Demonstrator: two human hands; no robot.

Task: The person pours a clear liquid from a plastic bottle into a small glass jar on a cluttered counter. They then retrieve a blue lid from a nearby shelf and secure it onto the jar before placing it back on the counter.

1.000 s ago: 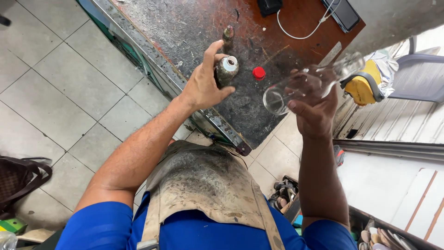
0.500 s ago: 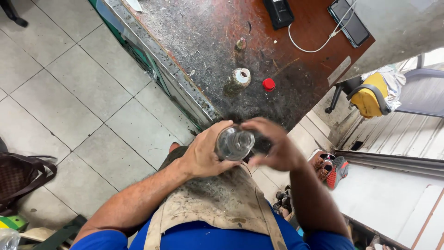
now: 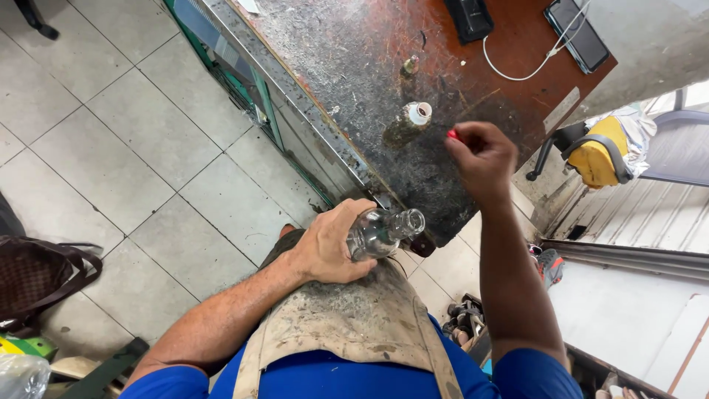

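now left hand (image 3: 330,246) around glass bottle (image 3: 384,231), right hand (image 3: 481,157) on red cap (image 3: 452,135)

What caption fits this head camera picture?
Left hand grips a clear glass bottle while right hand pinches a red cap.

My left hand (image 3: 329,247) is covering most of the glass bottle (image 3: 384,232), leaving only its neck and mouth showing. My right hand (image 3: 484,155) is hiding nearly all of the red cap (image 3: 452,134). The phone (image 3: 581,29) is running off the top edge.
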